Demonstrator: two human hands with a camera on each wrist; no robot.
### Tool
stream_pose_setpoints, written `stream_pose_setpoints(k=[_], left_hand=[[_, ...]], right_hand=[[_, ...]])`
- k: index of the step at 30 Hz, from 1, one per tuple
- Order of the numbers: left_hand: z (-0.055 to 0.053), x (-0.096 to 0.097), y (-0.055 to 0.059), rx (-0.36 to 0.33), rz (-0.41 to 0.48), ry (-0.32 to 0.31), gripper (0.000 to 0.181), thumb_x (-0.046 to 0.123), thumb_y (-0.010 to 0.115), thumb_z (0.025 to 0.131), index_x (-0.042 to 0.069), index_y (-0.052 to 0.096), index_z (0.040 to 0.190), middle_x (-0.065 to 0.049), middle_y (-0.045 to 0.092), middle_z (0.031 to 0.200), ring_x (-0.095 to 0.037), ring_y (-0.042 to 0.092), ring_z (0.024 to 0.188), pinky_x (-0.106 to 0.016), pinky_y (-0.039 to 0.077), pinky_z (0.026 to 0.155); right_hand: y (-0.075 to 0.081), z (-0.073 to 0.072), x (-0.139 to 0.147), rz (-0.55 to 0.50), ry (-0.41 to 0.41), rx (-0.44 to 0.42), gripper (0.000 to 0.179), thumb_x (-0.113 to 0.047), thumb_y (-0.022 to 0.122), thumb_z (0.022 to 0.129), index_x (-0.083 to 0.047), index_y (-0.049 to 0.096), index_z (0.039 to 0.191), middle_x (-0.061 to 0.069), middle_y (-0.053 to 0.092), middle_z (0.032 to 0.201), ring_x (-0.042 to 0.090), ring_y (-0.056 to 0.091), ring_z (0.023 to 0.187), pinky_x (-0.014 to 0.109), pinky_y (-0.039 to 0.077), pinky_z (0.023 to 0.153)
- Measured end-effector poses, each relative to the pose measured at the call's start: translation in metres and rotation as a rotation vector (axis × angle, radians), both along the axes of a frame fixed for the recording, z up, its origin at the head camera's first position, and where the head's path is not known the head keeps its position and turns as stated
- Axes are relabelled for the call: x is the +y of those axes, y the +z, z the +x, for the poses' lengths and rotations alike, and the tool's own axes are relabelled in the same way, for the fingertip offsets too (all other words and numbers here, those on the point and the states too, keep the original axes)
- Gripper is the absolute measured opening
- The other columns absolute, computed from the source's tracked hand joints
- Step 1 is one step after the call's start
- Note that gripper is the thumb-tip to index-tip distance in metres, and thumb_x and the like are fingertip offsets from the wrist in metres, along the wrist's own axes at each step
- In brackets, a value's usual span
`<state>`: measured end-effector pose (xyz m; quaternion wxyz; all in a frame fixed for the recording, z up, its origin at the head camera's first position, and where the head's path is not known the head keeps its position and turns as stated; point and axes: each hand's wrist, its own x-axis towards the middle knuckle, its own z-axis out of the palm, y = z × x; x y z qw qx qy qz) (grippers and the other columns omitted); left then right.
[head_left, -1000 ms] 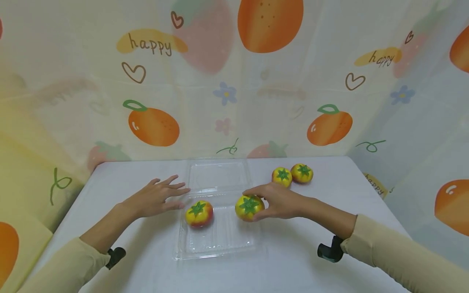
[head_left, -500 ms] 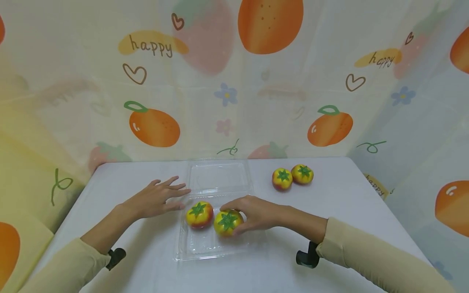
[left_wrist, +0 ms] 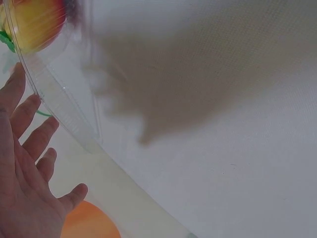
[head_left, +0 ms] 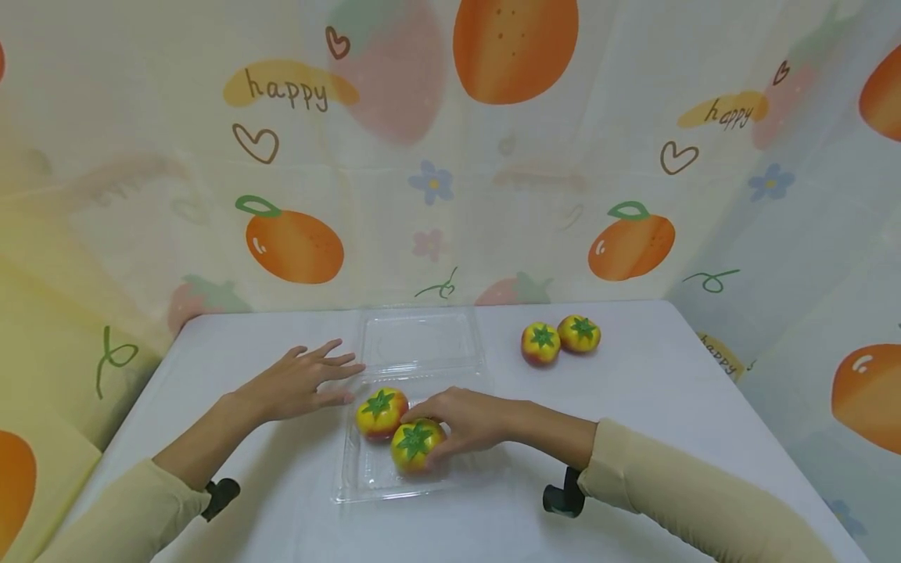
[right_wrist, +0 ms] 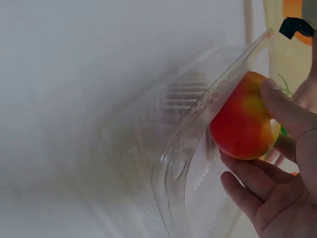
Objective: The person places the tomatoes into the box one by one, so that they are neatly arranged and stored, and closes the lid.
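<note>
My right hand (head_left: 468, 422) holds a yellow-and-red persimmon (head_left: 415, 446) with a green star-shaped calyx, thumb and fingers on its sides. In the right wrist view, the red underside of that persimmon (right_wrist: 242, 119) shows at the rim of the clear plastic clamshell box (right_wrist: 171, 158). Another persimmon (head_left: 381, 413) sits in the left part of the box base, right beside the held one. My left hand (head_left: 299, 383) is spread with straight fingers at the box's left edge. The left wrist view shows its fingertips (left_wrist: 49, 124) right at the clear rim.
The transparent lid (head_left: 422, 340) lies folded back behind the base. Two more persimmons, a nearer one (head_left: 540, 344) and a farther one (head_left: 580, 335), stand together at the back right of the white table (head_left: 633, 407). A printed fruit curtain (head_left: 493, 195) hangs behind.
My right hand has carried the persimmon left and toward me, from the box's right side to beside the other persimmon. The left hand has stayed in place.
</note>
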<state>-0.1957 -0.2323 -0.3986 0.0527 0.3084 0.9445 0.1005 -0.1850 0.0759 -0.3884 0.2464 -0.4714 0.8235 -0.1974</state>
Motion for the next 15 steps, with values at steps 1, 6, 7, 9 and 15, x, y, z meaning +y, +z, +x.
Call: stream_pose_setpoints(k=[1,6,7,9,15], left_hand=[[0.000,0.000,-0.001,0.000,0.000,-0.001,0.055,0.047,0.060,0.096,0.016,0.058,0.141,-0.012,0.054,0.145,-0.045,0.030,0.143,-0.075,0.028,0.103],[-0.001,0.000,-0.003,0.012,-0.002,-0.001,0.054,0.047,0.060,0.096,0.016,0.058,0.141,-0.012,0.054,0.145,-0.045,0.031,0.143,-0.075,0.029,0.103],[-0.001,-0.001,-0.004,0.014,-0.003,-0.002,0.054,0.047,0.060,0.096,0.016,0.059,0.140,-0.012,0.054,0.145,-0.045,0.031,0.143,-0.075,0.029,0.103],[-0.001,-0.001,-0.004,0.018,-0.003,-0.003,0.054,0.048,0.060,0.096,0.017,0.059,0.140,-0.012,0.054,0.145,-0.045,0.032,0.143,-0.075,0.030,0.102],[-0.001,-0.002,-0.005,0.018,0.007,-0.007,0.055,0.048,0.059,0.096,0.016,0.058,0.141,-0.012,0.054,0.145,-0.045,0.031,0.143,-0.075,0.029,0.103]], right_hand=[[-0.001,0.001,-0.002,0.004,0.004,-0.005,0.056,-0.030,0.077,0.088,-0.015,0.058,0.139,-0.008,0.065,0.129,0.001,0.058,0.112,0.019,0.045,0.099],[-0.005,0.004,-0.008,0.014,0.025,-0.034,0.055,-0.030,0.075,0.090,-0.016,0.058,0.140,-0.009,0.063,0.131,0.001,0.057,0.111,0.020,0.044,0.101],[-0.005,0.005,-0.009,0.014,0.027,-0.038,0.054,-0.030,0.075,0.091,-0.016,0.058,0.140,-0.009,0.063,0.131,0.001,0.057,0.110,0.020,0.044,0.100],[-0.006,0.005,-0.011,0.019,0.030,-0.039,0.052,-0.030,0.074,0.091,-0.017,0.059,0.139,-0.010,0.064,0.128,0.001,0.057,0.105,0.019,0.044,0.098],[-0.004,0.007,-0.016,0.045,0.018,-0.037,0.051,-0.032,0.073,0.092,-0.020,0.059,0.140,-0.012,0.065,0.125,0.002,0.055,0.095,0.017,0.046,0.090]])
